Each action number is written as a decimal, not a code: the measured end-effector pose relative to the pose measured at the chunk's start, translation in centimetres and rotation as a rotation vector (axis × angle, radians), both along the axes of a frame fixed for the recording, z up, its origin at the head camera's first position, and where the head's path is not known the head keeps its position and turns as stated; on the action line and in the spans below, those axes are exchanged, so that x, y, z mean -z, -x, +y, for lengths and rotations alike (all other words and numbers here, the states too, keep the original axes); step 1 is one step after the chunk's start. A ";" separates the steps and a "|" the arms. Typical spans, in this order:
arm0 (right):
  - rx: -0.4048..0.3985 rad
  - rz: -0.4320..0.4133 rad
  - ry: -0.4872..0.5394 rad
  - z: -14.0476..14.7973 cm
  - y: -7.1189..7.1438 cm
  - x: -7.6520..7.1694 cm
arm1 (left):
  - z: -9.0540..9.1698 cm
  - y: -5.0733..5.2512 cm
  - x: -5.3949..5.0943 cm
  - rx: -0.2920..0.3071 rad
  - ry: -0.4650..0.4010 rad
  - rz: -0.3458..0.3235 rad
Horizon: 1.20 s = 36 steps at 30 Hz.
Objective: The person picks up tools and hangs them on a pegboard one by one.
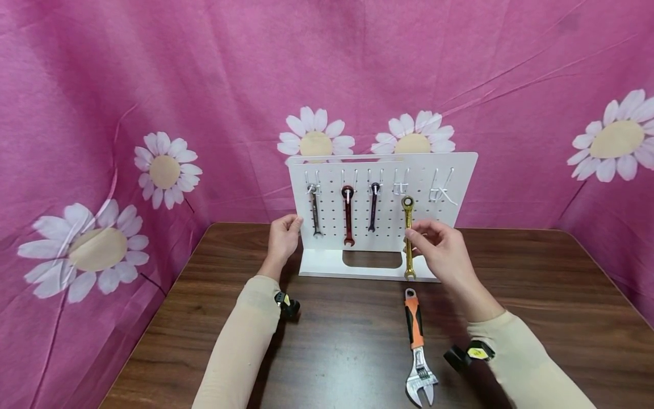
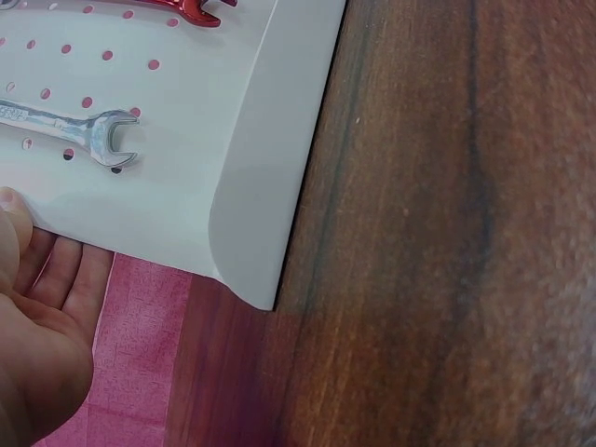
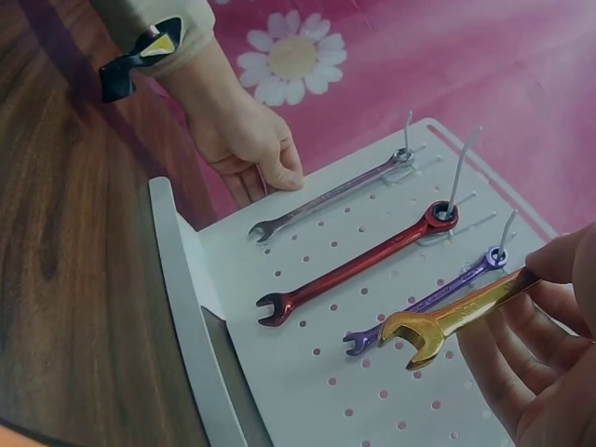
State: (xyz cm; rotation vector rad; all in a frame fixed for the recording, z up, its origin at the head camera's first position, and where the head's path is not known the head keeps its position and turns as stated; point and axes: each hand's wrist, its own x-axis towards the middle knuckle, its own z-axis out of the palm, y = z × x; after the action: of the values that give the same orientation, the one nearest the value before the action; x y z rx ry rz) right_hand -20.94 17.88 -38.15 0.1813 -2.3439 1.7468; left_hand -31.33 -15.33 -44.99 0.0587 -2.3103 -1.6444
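Note:
My right hand (image 1: 444, 250) pinches a gold combination wrench (image 1: 409, 255) by its shaft, ring end up and open jaw down, in front of the white pegboard (image 1: 424, 165). My left hand (image 1: 283, 238) grips the board's left edge, thumb on the front and fingers behind, as the left wrist view shows. Three wrenches hang from hooks on the board: a silver wrench (image 3: 326, 196), a red wrench (image 3: 358, 270) and a smaller purple wrench (image 3: 447, 291). In the right wrist view the gold wrench overlaps the purple one.
An adjustable wrench (image 1: 415, 329) with an orange and black handle lies on the wooden table (image 1: 337, 352), before the pegboard's base (image 1: 322, 267). One hook (image 1: 401, 187) sits above the gold wrench, another hook (image 1: 440, 194) at far right. A pink flowered cloth (image 1: 245, 85) hangs behind.

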 end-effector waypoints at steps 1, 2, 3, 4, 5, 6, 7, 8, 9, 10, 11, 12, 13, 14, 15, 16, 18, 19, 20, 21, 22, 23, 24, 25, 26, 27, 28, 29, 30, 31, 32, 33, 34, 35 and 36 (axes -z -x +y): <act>0.000 0.007 0.013 -0.2 0.1 -0.1 | 0.0 0.0 0.0 0.000 -0.003 0.000; 0.001 0.015 0.022 -0.3 0.2 -0.2 | 0.0 0.1 0.0 0.000 -0.006 -0.001; -0.001 0.022 0.029 -0.4 0.3 -0.2 | 0.0 0.1 0.1 0.000 -0.007 -0.002; -0.001 0.029 0.030 -0.5 0.4 -0.3 | 0.0 0.1 0.1 -0.001 -0.007 -0.002; 0.002 0.033 0.029 -0.6 0.6 -0.3 | 0.0 0.0 0.1 -0.002 -0.006 -0.003; 0.005 0.035 0.031 -0.7 0.7 -0.3 | 0.0 0.0 0.1 -0.002 -0.007 -0.003; 0.009 0.036 0.035 -0.7 0.8 -0.2 | 0.0 0.0 0.1 -0.003 -0.007 -0.002; 0.009 0.035 0.035 -0.8 0.9 -0.1 | 0.0 0.0 0.1 -0.003 -0.006 -0.002; 0.011 0.033 0.033 -0.8 1.0 0.0 | 0.0 0.0 0.1 -0.002 -0.004 -0.003; 0.014 0.029 0.031 -0.9 1.2 0.1 | 0.0 0.0 0.2 -0.001 -0.002 -0.003; 0.015 0.025 0.032 -1.0 1.3 0.2 | 0.0 0.0 0.2 0.000 -0.003 -0.002; 0.017 0.022 0.029 -1.0 1.5 0.3 | 0.0 0.0 0.2 0.000 -0.003 -0.001; 0.019 0.022 0.023 -1.1 1.6 0.4 | 0.0 0.0 0.2 0.000 -0.001 0.000; 0.021 0.021 0.022 -1.2 1.8 0.5 | 0.0 0.0 0.2 -0.001 0.000 0.001; 0.024 0.020 0.023 -1.3 2.0 0.6 | 0.0 0.0 0.2 -0.002 0.000 0.002; 0.026 0.019 0.024 -1.4 2.1 0.6 | 0.0 -0.1 0.2 -0.003 -0.001 0.001; 0.033 0.007 0.030 -1.5 2.3 0.7 | 0.0 -0.1 0.3 -0.003 -0.003 -0.002; 0.037 -0.002 0.037 -1.6 2.4 0.7 | 0.0 -0.1 0.3 -0.002 -0.003 -0.005; 0.041 -0.015 0.047 -1.7 2.5 0.7 | 0.0 -0.1 0.3 0.000 -0.003 -0.007; 0.046 -0.027 0.056 -1.7 2.5 0.7 | 0.0 -0.1 0.3 0.002 -0.003 -0.007; 0.050 -0.041 0.064 -1.7 2.6 0.6 | -0.1 -0.1 0.3 0.004 -0.001 -0.007; 0.053 -0.057 0.076 -1.8 2.7 0.5 | -0.1 0.0 0.3 0.006 0.000 -0.006; 0.055 -0.070 0.087 -1.8 2.8 0.4 | -0.1 0.0 0.3 0.005 -0.002 -0.005; 0.059 -0.084 0.096 -1.8 2.9 0.4 | -0.1 0.0 0.2 0.004 -0.001 -0.002; 0.062 -0.100 0.108 -1.8 3.1 0.3 | -0.1 0.0 0.2 0.004 -0.002 -0.002; 0.065 -0.116 0.118 -1.8 3.3 0.2 | -0.1 0.0 0.2 0.005 -0.003 -0.001; 0.071 -0.130 0.123 -1.8 3.5 0.2 | -0.1 0.0 0.1 0.005 -0.003 -0.002; 0.078 -0.146 0.127 -1.8 3.7 0.2 | -0.1 0.0 0.1 0.006 -0.004 -0.003; 0.086 -0.159 0.131 -1.8 3.9 0.3 | -0.1 0.0 0.1 0.005 -0.005 -0.005; 0.095 -0.172 0.132 -1.8 4.1 0.3 | -0.1 0.0 0.0 0.005 -0.004 -0.007; 0.103 -0.182 0.136 -1.8 4.3 0.4 | 0.0 -0.1 0.0 0.005 -0.004 -0.007; 0.110 -0.190 0.136 -1.8 4.6 0.5 | 0.0 -0.1 0.0 0.003 0.001 -0.004; 0.118 -0.196 0.134 -1.8 4.8 0.6 | -0.1 -0.1 0.0 0.001 0.005 -0.001; 0.126 -0.201 0.132 -1.8 5.0 0.7 | -0.1 0.0 0.0 -0.001 0.008 0.002; 0.132 -0.204 0.130 -1.8 5.3 0.8 | -0.1 0.0 0.0 -0.002 0.012 0.006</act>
State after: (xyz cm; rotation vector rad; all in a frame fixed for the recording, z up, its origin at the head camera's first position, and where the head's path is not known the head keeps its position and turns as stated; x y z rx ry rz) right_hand -26.21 16.12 -38.95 -0.1768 -2.3039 1.9238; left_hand -31.31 -15.41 -45.04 0.0535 -2.3142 -1.6271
